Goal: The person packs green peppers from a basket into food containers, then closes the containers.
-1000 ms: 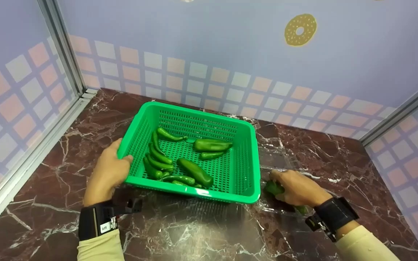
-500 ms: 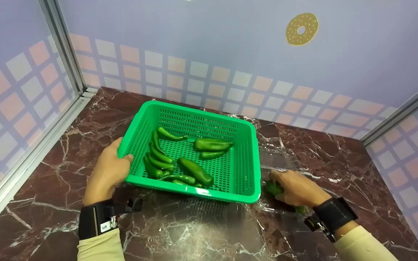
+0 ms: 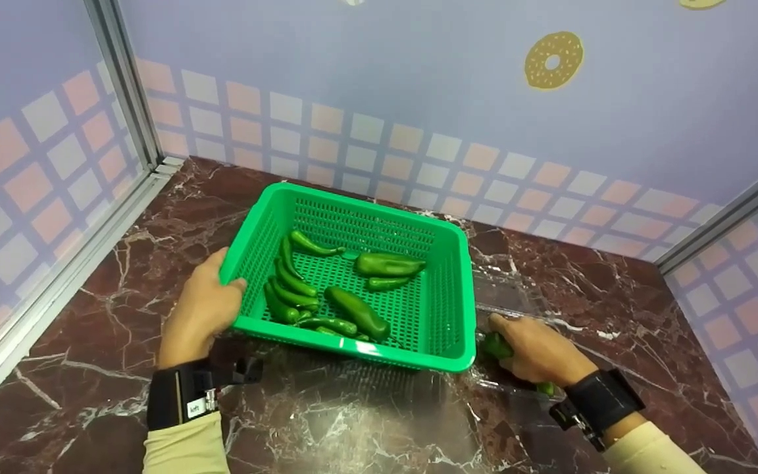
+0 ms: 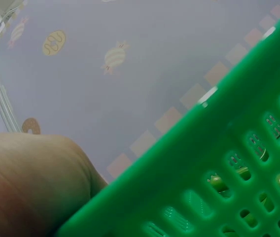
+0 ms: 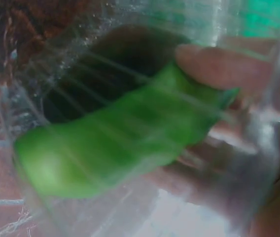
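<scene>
My left hand [image 3: 204, 309] grips the left side of a green plastic basket [image 3: 412, 357], thumb over the rim. In the left wrist view the back of that hand [image 4: 31, 182] sits against the slotted wall of the basket [image 4: 219, 133]. Inside lie several green peppers [image 3: 358, 313], some thick, some thin and curved. Right of the basket, my right hand [image 3: 543, 349] is down in a clear plastic container [image 3: 504, 293]. Its thumb and fingers hold one end of a green pepper [image 5: 105, 143], seen blurred through the ribbed clear wall. The palm is hidden in the head view.
The basket and container stand on a dark red marbled tabletop [image 3: 326, 421]. A tiled-pattern wall [image 3: 379, 131] closes off the back, with side panels left and right. A metal corner post [image 3: 126, 85] rises at the back left.
The head view has shifted slightly, and my right hand has moved a little toward the basket. Left hand, basket and its peppers keep their arrangement.
</scene>
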`<move>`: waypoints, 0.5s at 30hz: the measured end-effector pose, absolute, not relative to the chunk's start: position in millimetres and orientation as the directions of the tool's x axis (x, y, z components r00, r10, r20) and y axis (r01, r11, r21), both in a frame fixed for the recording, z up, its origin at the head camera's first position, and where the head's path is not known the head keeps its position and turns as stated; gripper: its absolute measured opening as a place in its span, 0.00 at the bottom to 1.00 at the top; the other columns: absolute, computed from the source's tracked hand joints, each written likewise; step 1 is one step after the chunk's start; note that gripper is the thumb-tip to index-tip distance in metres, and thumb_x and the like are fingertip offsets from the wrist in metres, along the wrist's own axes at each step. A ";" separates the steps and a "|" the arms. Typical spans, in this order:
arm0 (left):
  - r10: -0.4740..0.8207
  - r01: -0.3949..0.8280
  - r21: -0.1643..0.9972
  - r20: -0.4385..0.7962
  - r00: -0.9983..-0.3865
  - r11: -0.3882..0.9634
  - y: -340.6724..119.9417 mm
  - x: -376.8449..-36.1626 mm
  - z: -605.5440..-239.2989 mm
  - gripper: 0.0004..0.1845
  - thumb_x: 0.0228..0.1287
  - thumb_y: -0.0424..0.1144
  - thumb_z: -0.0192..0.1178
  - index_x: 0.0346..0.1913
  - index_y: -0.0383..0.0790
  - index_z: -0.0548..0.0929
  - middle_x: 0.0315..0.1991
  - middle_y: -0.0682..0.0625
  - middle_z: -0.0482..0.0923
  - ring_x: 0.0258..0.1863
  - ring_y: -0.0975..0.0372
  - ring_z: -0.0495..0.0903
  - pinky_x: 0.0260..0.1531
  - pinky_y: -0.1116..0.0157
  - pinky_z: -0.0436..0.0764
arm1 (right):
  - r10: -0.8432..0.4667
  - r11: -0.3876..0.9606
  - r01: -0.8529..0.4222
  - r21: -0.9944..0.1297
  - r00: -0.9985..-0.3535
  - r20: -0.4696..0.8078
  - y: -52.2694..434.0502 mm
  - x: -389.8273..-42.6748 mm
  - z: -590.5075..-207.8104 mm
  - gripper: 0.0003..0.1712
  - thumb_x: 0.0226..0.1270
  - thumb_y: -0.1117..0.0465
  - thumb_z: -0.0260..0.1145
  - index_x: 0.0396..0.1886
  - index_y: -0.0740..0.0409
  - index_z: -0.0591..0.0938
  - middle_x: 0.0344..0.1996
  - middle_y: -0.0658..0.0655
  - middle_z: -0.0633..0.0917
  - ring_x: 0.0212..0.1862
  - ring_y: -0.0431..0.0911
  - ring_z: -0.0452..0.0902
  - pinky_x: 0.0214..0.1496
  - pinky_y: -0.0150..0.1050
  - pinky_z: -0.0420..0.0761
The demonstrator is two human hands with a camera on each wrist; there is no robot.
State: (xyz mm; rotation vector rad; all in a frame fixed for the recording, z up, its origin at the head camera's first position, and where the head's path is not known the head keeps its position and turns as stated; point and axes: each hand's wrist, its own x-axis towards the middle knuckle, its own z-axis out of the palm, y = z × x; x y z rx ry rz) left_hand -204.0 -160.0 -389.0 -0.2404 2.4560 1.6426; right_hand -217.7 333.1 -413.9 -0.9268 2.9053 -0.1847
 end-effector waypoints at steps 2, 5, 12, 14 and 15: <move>-0.035 -0.228 0.896 -0.233 -0.972 0.381 -159.7 -203.9 -388.9 0.39 0.82 0.36 0.43 0.85 0.39 0.35 0.85 0.34 0.43 0.82 0.38 0.51 0.76 0.38 0.58 | -0.576 0.813 -0.566 -0.141 -0.816 -0.046 333.2 -217.0 -414.7 0.17 0.55 0.70 0.74 0.36 0.50 0.75 0.22 0.47 0.78 0.24 0.37 0.72 0.28 0.36 0.79; -0.036 -0.232 0.892 -0.237 -0.971 0.389 -159.5 -204.1 -388.9 0.39 0.82 0.36 0.43 0.85 0.40 0.34 0.85 0.33 0.39 0.81 0.38 0.50 0.73 0.39 0.61 | -0.567 0.819 -0.557 -0.138 -0.822 -0.046 333.1 -216.8 -415.6 0.16 0.57 0.69 0.74 0.35 0.50 0.75 0.22 0.47 0.78 0.24 0.37 0.72 0.28 0.35 0.79; -0.038 -0.238 0.889 -0.243 -0.969 0.390 -160.3 -203.9 -388.9 0.40 0.82 0.36 0.43 0.85 0.40 0.34 0.85 0.33 0.38 0.82 0.37 0.48 0.71 0.40 0.61 | -0.561 0.822 -0.549 -0.150 -0.826 -0.048 331.1 -216.8 -415.5 0.14 0.60 0.68 0.73 0.35 0.50 0.75 0.21 0.46 0.78 0.23 0.37 0.71 0.27 0.34 0.77; -0.036 -0.232 0.891 -0.237 -0.971 0.391 -160.4 -204.0 -389.0 0.40 0.82 0.35 0.43 0.85 0.39 0.34 0.85 0.33 0.38 0.83 0.37 0.46 0.74 0.39 0.59 | -0.573 0.814 -0.563 -0.144 -0.819 -0.034 330.9 -217.3 -415.6 0.14 0.60 0.69 0.73 0.34 0.50 0.75 0.21 0.46 0.78 0.23 0.36 0.71 0.27 0.35 0.77; -0.036 -0.228 0.891 -0.233 -0.972 0.393 -160.6 -203.9 -388.9 0.40 0.82 0.35 0.43 0.85 0.38 0.34 0.85 0.33 0.39 0.83 0.37 0.45 0.75 0.38 0.58 | -0.581 0.808 -0.572 -0.141 -0.814 -0.024 330.7 -217.8 -415.7 0.14 0.60 0.69 0.73 0.34 0.51 0.75 0.21 0.47 0.78 0.23 0.36 0.71 0.27 0.35 0.78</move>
